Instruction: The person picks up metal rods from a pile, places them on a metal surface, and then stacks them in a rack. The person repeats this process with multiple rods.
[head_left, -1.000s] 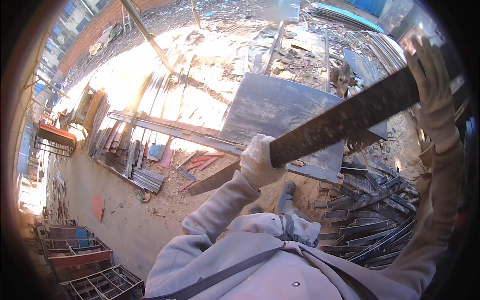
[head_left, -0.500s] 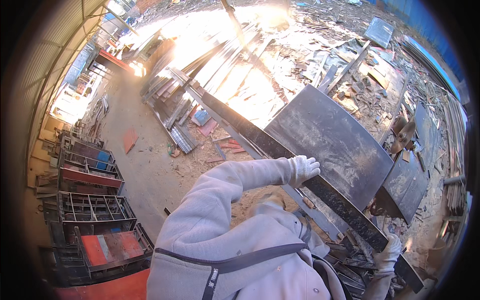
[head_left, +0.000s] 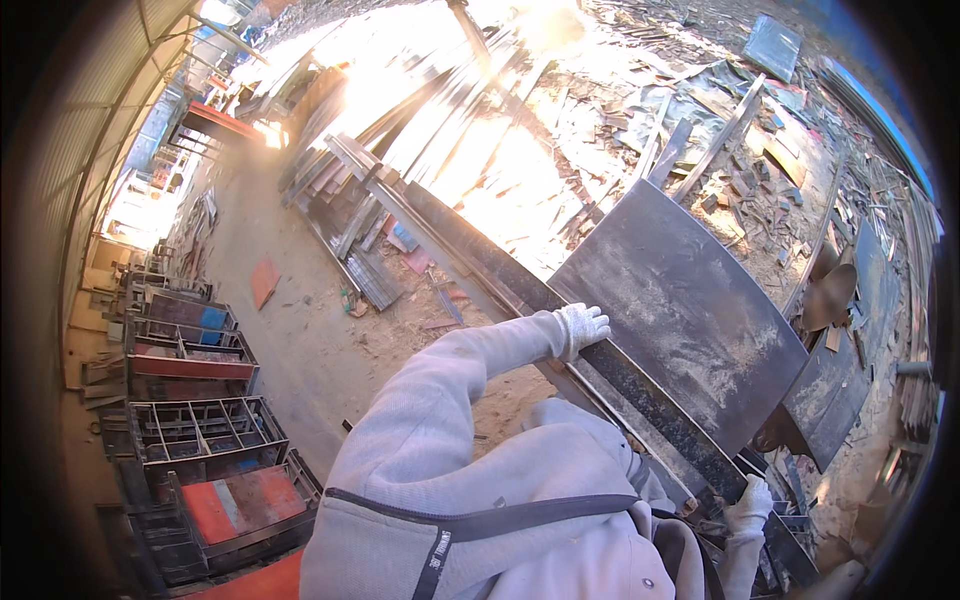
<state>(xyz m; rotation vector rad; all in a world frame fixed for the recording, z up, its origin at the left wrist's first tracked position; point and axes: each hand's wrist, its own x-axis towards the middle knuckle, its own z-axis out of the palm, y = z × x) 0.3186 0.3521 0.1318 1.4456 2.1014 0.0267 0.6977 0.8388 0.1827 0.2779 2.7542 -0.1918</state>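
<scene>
Sunlit dirt and scrap fill this open metal yard, and at its middle a long dark steel bar (head_left: 600,375) runs on a slant from the bright pile at upper left down toward the person's lower right. It appears to be carried level at about waist height, one hand near each end of the stretch in view, which looks like a sensible way to keep so long a piece from tipping. The left hand (head_left: 580,326), in a white knit glove, is curled over the bar's upper edge with its fingers wrapped down the far face. The right hand (head_left: 748,508), gloved the same, is closed around the bar low beside the body; how firmly it clamps I cannot tell, since a grey sleeve and jacket cover part of it.

Just beyond the bar, touching or nearly so, lies a broad dark steel sheet (head_left: 690,310) with pale dust smeared across it. A smaller curved plate (head_left: 835,395) sits past its lower right corner. Behind the left hand, bundled light-coloured metal strips (head_left: 430,150) glare in the sun. Loose offcuts and rubble (head_left: 730,130) litter the ground at upper right and would hinder any step that way. Stacked red and grey frame racks (head_left: 205,440) line the left side, well apart.
</scene>
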